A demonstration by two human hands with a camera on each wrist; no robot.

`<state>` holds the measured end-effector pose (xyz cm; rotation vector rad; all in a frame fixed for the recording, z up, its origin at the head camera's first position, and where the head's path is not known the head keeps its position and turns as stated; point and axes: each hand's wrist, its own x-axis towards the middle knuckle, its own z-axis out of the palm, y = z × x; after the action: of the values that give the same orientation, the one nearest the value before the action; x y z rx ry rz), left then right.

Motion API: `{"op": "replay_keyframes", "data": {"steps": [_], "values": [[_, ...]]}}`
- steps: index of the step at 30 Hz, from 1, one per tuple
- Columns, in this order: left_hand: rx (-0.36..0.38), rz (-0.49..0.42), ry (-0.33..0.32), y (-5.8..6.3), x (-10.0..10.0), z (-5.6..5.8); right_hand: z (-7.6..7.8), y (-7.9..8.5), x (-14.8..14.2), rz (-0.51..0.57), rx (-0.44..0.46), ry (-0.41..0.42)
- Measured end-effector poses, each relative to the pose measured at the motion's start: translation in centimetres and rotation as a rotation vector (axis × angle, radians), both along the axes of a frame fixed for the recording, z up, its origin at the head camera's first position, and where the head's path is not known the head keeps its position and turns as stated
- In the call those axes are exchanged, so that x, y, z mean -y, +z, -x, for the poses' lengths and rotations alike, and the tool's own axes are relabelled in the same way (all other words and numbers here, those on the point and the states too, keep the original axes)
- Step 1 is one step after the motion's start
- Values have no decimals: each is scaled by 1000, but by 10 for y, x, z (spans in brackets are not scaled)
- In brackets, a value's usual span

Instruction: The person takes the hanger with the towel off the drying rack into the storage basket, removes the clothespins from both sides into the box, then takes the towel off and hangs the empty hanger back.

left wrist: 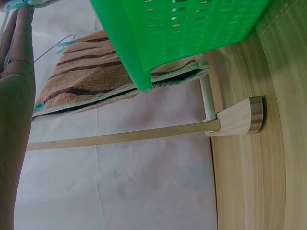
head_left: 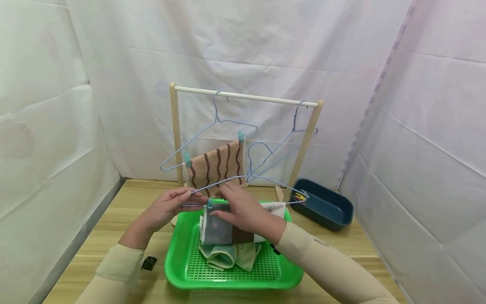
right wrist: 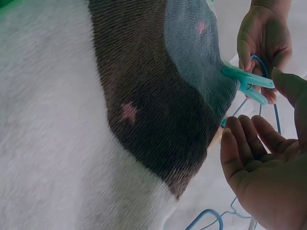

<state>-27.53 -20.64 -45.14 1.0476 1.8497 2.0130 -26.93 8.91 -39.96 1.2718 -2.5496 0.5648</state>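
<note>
Hanger (head_left: 250, 172) crosswise, hook (head_left: 260, 142) seemingly upward

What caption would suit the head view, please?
Left hand grips a blue wire hanger, patterned towel clipped on, above a green basket.

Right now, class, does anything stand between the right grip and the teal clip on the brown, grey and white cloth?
Nothing visible does. In the right wrist view, the right grip is beside the teal clip, its thumb close to the clip's free end; whether they touch is unclear. The cloth is at the other end.
</note>
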Motion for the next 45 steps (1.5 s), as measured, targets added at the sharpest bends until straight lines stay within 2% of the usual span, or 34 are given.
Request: {"op": "replay_keyframes", "data": {"steps": [4,12,16,25,37,45], "values": [[0,0,1,2,0,0,1,1,7,-25,-2,-12],[-11,-26,-29,2,-1,1,1,-2,17,-42,55,-20],[-3,-24,-24,1,-1,1,0,-4,19,-33,70,-27],[17,-23,-22,-1,-1,0,1,-6,20,2,44,-25],[7,-29,-27,0,-1,0,-1,-4,21,16,47,-50],[5,-34,-27,0,-2,0,1,-5,19,22,17,-41]]}}
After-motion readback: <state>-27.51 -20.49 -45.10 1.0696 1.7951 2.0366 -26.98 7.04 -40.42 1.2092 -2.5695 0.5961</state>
